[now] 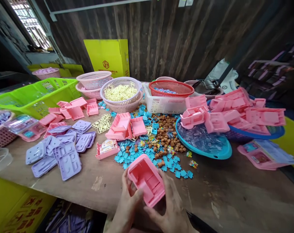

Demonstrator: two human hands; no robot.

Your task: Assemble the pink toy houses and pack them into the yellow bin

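A hollow pink plastic housing (pixel 149 181), with a stepped inside, is held up over the front edge of the table. My left hand (pixel 130 197) grips its left side, thumb on the near rim. On its right side, my right hand (pixel 170 202) has its fingers wrapped round the edge. Just beyond lie small turquoise plastic pieces (pixel 137 155) and brown bear-like figures (pixel 167 136). A small pink drawer (pixel 107 149) with printed packets in it sits behind and left of my hands, near stacked pink drawers (pixel 121 124).
Purple plastic panels (pixel 67 158) are piled on the left. A turquoise basin (pixel 202 142) with clear plastic parts and a blue basket (pixel 270 132) of pink housings stand right. Baskets with cream parts (pixel 121 92) and a green crate (pixel 47 106) line the back. A yellow carton (pixel 16 204) is below.
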